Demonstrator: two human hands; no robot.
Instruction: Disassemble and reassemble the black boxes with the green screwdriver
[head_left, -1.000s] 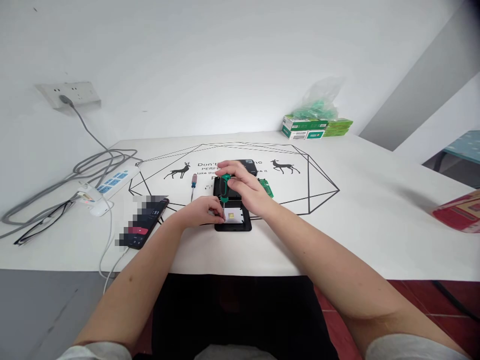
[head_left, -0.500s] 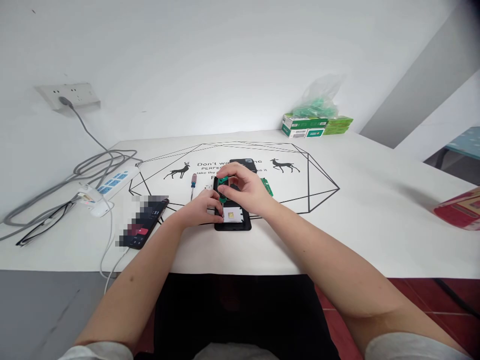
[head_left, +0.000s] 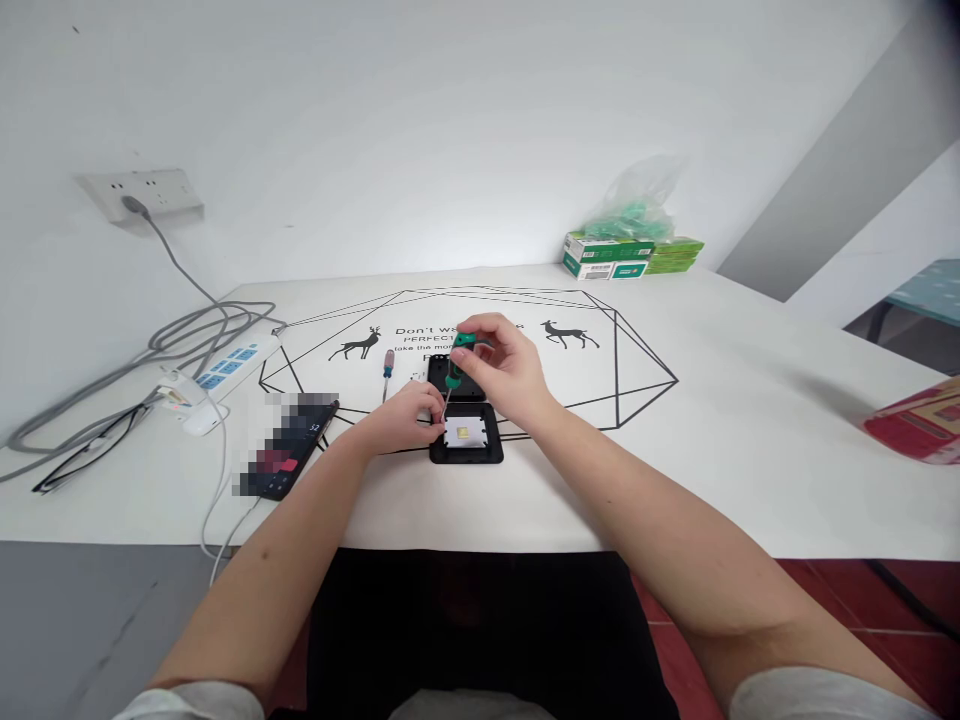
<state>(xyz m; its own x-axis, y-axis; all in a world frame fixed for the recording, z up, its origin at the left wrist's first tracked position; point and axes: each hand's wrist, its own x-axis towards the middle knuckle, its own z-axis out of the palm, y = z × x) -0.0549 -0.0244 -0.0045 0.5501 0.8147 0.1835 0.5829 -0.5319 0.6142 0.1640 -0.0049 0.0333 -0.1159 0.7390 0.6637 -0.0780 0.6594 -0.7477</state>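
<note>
A green-handled screwdriver (head_left: 464, 349) is held in my right hand (head_left: 506, 368), its shaft slanting down to the left edge of a small black case (head_left: 466, 453). Inside the case lies a white piece (head_left: 465, 432) with a gold square. My left hand (head_left: 405, 418) has its fingers pressed together at the case's left edge, by the screwdriver tip; whatever they pinch is too small to make out. Another black part (head_left: 469, 381) lies just behind the case, partly hidden by my right hand.
A second screwdriver (head_left: 388, 365) lies left of the case. Further left are a phone (head_left: 294, 450), a power strip (head_left: 232, 375) and coiled cables. Green boxes (head_left: 609, 249) with a plastic bag stand at the back, a red package (head_left: 919, 422) at the right.
My right hand has moved slightly right and tilted the screwdriver, its handle now leaning right. My left fingers have lifted slightly, leaving more of the white piece visible.
</note>
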